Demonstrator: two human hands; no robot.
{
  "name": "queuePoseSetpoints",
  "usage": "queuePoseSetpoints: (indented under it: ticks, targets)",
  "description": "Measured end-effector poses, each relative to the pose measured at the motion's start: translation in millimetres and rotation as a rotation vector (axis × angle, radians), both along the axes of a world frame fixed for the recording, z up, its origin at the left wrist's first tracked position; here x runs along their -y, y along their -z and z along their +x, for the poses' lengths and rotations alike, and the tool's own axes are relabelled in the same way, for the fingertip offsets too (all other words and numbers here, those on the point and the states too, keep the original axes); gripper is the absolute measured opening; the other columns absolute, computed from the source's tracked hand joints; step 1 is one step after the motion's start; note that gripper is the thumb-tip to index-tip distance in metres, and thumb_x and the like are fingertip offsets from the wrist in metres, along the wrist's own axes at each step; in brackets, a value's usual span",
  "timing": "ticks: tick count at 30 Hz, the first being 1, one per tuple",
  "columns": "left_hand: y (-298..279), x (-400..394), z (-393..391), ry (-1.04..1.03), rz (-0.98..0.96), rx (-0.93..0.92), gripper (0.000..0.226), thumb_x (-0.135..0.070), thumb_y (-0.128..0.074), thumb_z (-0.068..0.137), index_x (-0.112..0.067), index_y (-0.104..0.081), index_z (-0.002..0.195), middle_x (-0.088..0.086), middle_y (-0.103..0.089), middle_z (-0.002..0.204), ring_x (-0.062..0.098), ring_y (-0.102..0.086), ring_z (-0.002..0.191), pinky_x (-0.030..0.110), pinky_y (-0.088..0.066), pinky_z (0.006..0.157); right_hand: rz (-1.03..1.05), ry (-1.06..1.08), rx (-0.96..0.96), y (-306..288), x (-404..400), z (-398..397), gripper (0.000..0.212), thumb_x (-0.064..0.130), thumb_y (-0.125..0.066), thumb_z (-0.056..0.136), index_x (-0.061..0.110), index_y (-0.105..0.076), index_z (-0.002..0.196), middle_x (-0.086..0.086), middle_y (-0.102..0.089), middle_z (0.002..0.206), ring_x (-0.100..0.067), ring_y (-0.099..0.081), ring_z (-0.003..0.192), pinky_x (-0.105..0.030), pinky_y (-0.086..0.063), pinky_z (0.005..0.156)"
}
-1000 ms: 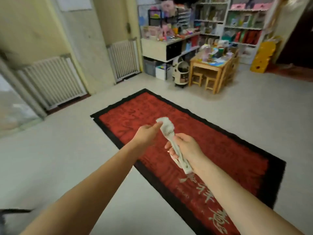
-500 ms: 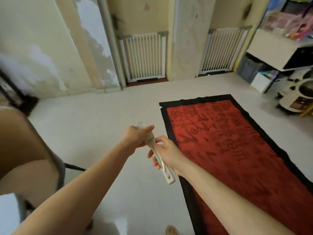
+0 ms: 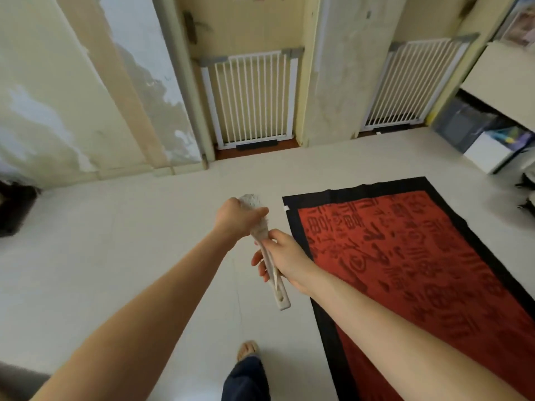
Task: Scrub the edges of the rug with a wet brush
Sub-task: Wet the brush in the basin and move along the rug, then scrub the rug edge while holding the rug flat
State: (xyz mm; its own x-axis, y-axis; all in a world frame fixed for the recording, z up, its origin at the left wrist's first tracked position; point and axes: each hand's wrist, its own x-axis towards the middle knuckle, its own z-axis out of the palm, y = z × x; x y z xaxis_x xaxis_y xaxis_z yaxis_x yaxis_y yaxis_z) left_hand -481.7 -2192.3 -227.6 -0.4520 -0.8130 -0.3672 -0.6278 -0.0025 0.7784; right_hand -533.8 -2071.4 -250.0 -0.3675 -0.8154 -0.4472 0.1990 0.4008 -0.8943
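Left of red rug with black border (image 3: 405,270), over pale floor (image 3: 115,270): view swinging off rug's middle toward its left edge. Right hand (image 3: 286,259) gripping white long-handled plastic brush (image 3: 270,264); left hand (image 3: 237,218) cupping bristles (scrubbing not yet starting).

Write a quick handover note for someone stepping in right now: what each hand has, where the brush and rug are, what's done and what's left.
Left hand: grips the bristle head of the brush.
Right hand: holds the brush handle, its end sticking out below.
Brush is held in the air over the bare floor, just left of the rug.
Rug lies flat, black border nearest the hands.
Done: brush in hand, standing at the rug's left edge.
Left: all edge scrubbing; bristles have not touched the rug. Whether the brush is wet cannot be told.
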Motion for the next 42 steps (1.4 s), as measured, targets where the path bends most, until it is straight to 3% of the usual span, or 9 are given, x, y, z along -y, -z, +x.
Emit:
queuePoseSetpoints:
  ticks: [2,6,11,18,26,30,35,40,42]
  targets:
    - [-6.7,48.2,-53.2,0.118,-0.011,0.044,0.065,-0.043,-0.075,0.082,-0.005,-0.049,0.128,0.012,-0.061,0.115,0.029,-0.065,0.099,0.044,-0.058,0.085,-0.002,0.109,0.034,-2.0,44.4,-39.4,0.027,0.029,-0.042,0.103,0.003,-0.05,0.107,-0.014,-0.065,0.074,-0.025,-0.056,0.054,-0.032,-0.047,0.051]
    - [-21.6,129.2,-164.6,0.316,-0.027,0.083,0.073,-0.05,-0.075,0.079,-0.007,-0.047,0.132,0.011,-0.06,0.12,0.029,-0.063,0.104,0.044,-0.057,0.087,-0.036,0.329,0.058,-9.6,118.3,-125.0,0.024,0.023,-0.042,0.103,0.0,-0.051,0.105,-0.015,-0.065,0.072,-0.025,-0.055,0.052,-0.032,-0.048,0.049]
    - [-12.9,190.2,-292.0,0.531,0.032,0.073,0.063,-0.047,-0.068,0.087,-0.006,-0.048,0.13,0.013,-0.064,0.116,0.028,-0.067,0.098,0.045,-0.058,0.085,-0.037,0.522,0.065,-0.4,177.4,-235.3,0.022,0.01,-0.035,0.103,-0.004,-0.051,0.108,-0.015,-0.062,0.069,-0.022,-0.052,0.047,-0.03,-0.045,0.045]
    - [19.9,319.3,-460.6,0.732,-0.07,0.261,0.068,-0.043,-0.061,0.093,-0.01,-0.036,0.148,0.01,-0.049,0.145,0.028,-0.053,0.123,0.042,-0.048,0.102,0.059,0.509,0.049,33.2,298.3,-420.4,0.019,0.014,-0.039,0.102,0.002,-0.053,0.104,-0.011,-0.065,0.072,-0.016,-0.049,0.039,-0.025,-0.04,0.042]
    - [40.3,453.0,-658.9,0.969,-0.197,0.362,0.053,-0.041,-0.058,0.095,-0.012,-0.049,0.139,0.007,-0.05,0.143,0.024,-0.051,0.126,0.039,-0.043,0.106,0.144,0.663,0.117,41.9,413.5,-606.4,0.016,0.009,-0.038,0.1,0.004,-0.053,0.097,-0.011,-0.064,0.07,-0.014,-0.046,0.036,-0.023,-0.039,0.042]
    - [70.8,495.3,-764.3,1.12,-0.233,0.414,0.05,-0.04,-0.057,0.096,-0.011,-0.052,0.136,0.007,-0.048,0.145,0.025,-0.047,0.13,0.039,-0.039,0.11,0.175,0.855,0.117,68.8,453.8,-695.3,0.016,0.008,-0.04,0.098,0.005,-0.052,0.088,-0.01,-0.063,0.065,-0.018,-0.045,0.036,-0.025,-0.038,0.041]
    - [85.9,531.9,-893.1,1.474,-0.326,0.537,0.049,-0.038,-0.055,0.097,-0.009,-0.052,0.137,0.008,-0.047,0.146,0.025,-0.045,0.133,0.036,-0.036,0.111,0.204,1.137,0.251,85.4,488.1,-781.7,0.015,0.009,-0.04,0.099,0.001,-0.053,0.097,-0.013,-0.063,0.07,-0.016,-0.05,0.041,-0.025,-0.042,0.041]
    - [91.6,515.1,-1028.3,1.733,-0.483,0.562,0.045,-0.031,-0.053,0.099,0.003,-0.057,0.128,0.018,-0.054,0.136,0.031,-0.051,0.124,0.031,-0.039,0.099,0.187,1.449,0.341,104.4,487.0,-842.1,0.017,0.003,-0.035,0.099,0.0,-0.051,0.099,-0.015,-0.061,0.072,-0.012,-0.049,0.039,-0.023,-0.042,0.039]
    - [103.3,486.1,-1069.8,1.864,-0.5,0.553,0.047,-0.033,-0.052,0.099,-0.001,-0.053,0.135,0.015,-0.049,0.143,0.029,-0.046,0.13,0.03,-0.036,0.104,0.201,1.586,0.368,121.2,476.1,-863.8,0.017,0.001,-0.033,0.097,0.0,-0.05,0.096,-0.015,-0.061,0.071,-0.012,-0.049,0.038,-0.023,-0.041,0.038]
